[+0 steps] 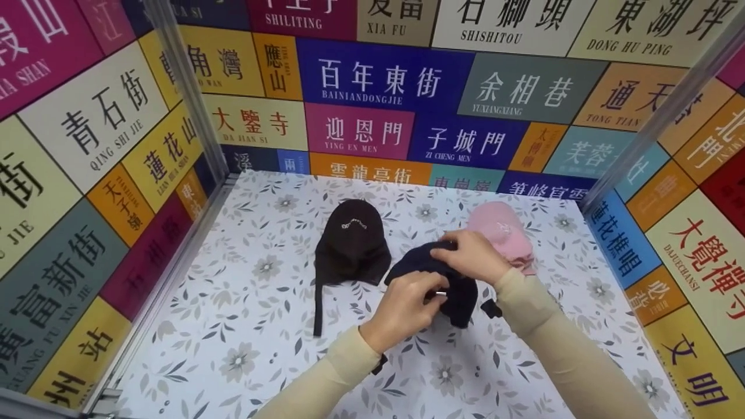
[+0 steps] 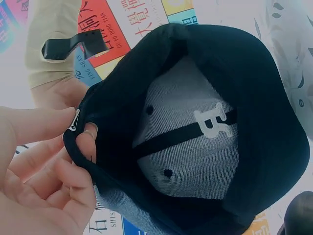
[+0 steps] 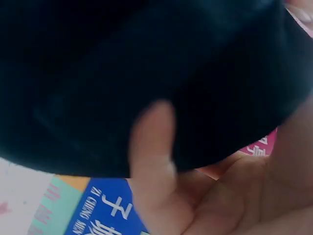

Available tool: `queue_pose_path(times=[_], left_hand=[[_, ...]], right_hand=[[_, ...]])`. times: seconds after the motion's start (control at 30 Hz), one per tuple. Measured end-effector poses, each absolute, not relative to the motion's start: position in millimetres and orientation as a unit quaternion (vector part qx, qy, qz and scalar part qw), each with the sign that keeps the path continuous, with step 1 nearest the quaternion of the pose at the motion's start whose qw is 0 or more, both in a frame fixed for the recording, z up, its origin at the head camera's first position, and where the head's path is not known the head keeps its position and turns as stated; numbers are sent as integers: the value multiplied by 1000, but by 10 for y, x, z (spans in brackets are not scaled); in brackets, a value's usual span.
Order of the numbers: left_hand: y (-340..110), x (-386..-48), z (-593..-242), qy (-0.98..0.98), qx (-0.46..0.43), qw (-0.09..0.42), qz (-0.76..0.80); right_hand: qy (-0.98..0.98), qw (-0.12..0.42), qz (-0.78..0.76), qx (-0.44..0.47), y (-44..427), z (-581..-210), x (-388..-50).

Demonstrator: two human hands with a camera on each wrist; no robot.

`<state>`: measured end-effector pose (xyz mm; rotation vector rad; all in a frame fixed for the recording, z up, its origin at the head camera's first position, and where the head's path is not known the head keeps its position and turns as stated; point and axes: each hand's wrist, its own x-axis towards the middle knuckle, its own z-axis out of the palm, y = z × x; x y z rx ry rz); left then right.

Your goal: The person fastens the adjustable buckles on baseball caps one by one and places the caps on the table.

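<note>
Both hands hold a dark navy baseball cap (image 1: 412, 259). My left hand (image 1: 404, 305) pinches the cap's edge between thumb and fingers, beside a small metal buckle (image 2: 74, 121). The left wrist view looks into the cap (image 2: 279, 117), showing a grey lining, a dark seam tape and a pale letter-like patch (image 2: 214, 122). On the cap's far side, my right hand (image 1: 474, 254) grips it; in the right wrist view its thumb (image 3: 155, 142) presses on the dark cloth, slightly blurred. A black cap (image 1: 352, 244) lies left of the hands, a pink cap (image 1: 497, 224) behind the right one.
A white tabletop with a grey flower print (image 1: 244, 361) lies under the caps. Coloured sign panels (image 1: 384, 73) with Chinese lettering wall the back and both sides. A strap (image 1: 318, 308) trails from the black cap towards the front.
</note>
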<state>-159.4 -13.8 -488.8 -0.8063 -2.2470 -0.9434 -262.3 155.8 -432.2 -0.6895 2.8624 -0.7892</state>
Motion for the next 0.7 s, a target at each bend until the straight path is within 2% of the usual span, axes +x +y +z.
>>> queue_pose_path(times=[0.1, 0.27, 0.5, 0.7], left_hand=[[-144, -1584, -4903, -839, -308, 287, -344], [-140, -1567, -4896, -829, -324, 303, -341], [-176, -1518, -4796, -766, -355, 342, -412], [-222, -1452, -4784, -763, -358, 350, -409]], right_hand=[[935, 50, -262, -234, 1560, -4398, -2598], [932, 27, -282, -226, 1607, -4352, -2550], [932, -43, -289, -216, 1623, -4029, -2626], [932, -125, -289, -176, 1585, -3873, -2938]])
